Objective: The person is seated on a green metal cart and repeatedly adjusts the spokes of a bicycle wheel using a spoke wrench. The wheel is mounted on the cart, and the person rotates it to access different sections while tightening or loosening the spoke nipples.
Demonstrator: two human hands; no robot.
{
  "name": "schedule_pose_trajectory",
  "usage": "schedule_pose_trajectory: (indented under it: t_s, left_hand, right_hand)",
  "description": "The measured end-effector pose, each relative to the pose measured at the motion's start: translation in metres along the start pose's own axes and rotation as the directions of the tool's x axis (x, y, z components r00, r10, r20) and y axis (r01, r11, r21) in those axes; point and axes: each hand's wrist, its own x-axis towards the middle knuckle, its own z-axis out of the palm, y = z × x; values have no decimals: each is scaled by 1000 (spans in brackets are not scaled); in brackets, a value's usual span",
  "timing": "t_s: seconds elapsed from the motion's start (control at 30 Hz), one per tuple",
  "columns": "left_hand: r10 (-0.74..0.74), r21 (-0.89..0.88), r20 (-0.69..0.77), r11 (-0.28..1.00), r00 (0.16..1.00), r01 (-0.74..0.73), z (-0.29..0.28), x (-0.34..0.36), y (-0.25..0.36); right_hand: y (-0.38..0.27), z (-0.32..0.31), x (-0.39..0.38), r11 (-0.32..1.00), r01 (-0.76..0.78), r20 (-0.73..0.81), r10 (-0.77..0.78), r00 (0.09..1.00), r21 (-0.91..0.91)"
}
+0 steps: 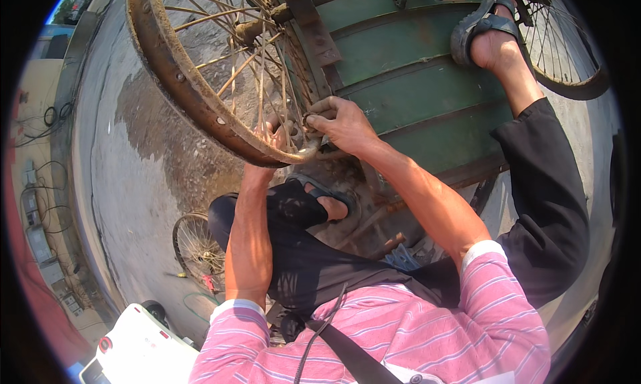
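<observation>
A muddy, bare-rimmed spoked wheel (175,83) stands in front of me, beside a green metal cart bed (407,77). My left hand (272,134) reaches in past the rim among the spokes. Its fingers are curled and partly covered by the spokes, so what they grip is hidden. At the wheel's near right edge, my right hand (342,125) has thumb and forefinger pinched around a small dark part too small to name. The two hands are close together, on either side of several spokes. A rusty metal bracket (314,40) runs down beside the wheel hub.
My sandalled right foot (494,47) rests on the green bed near another wheel (574,73). A loose spoked wheel (199,247) lies on the ground to the left, near a white machine or vehicle part (143,350). Cables (50,204) and boxes line the left wall.
</observation>
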Motion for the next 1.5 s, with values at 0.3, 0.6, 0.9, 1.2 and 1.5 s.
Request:
schedule_pose_trajectory:
  t_s: [0.3,0.6,0.9,1.2,1.5]
  left_hand:
    - [89,39,80,995,993,-92,11,7,0]
    - [83,-630,315,763,946,143,1,17,-14]
    - [-154,-567,85,805,984,175,6,8,-23]
    - [-86,-370,68,923,994,106,3,-6,12]
    - [-8,-173,155,984,988,35,-9,6,24]
  right_hand:
    - [-6,-9,-6,963,142,30,-139,990,-228]
    - [10,-8,-11,989,109,-82,-117,990,-99]
    - [14,1,-25,983,-128,-72,120,990,-128]
    - [13,16,-34,955,-239,27,238,971,173]
    - [13,18,-34,964,-224,12,225,974,145]
